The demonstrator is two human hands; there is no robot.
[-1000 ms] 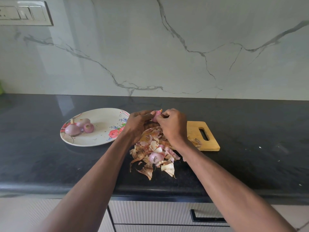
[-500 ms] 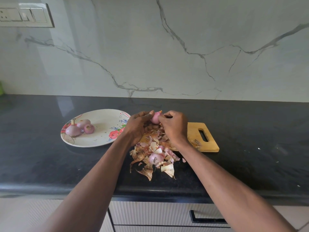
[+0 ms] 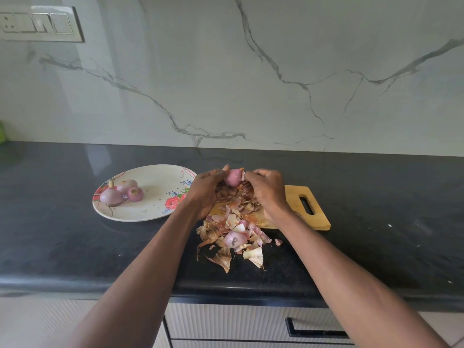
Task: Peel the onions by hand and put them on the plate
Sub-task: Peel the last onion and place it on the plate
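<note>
A small pink onion (image 3: 233, 177) is held above the wooden cutting board (image 3: 296, 204). My left hand (image 3: 209, 190) cups it from the left, and my right hand (image 3: 266, 189) pinches its skin at the right side. Three peeled onions (image 3: 120, 193) lie on the left part of the white floral plate (image 3: 155, 207), which stands left of my hands. A heap of dry onion skins (image 3: 233, 237) covers the board's near end and spills onto the counter; one pinkish onion (image 3: 234, 239) rests in that heap.
The black stone counter (image 3: 376, 222) stretches to both sides, with its front edge just below the skins. A marble wall rises behind. A switch panel (image 3: 37, 23) is at the upper left. Drawers with a dark handle (image 3: 313, 330) sit under the counter.
Both hands have lifted the onion slightly, and more of its pink surface shows between the fingers. Plate, board and skins lie as before.
</note>
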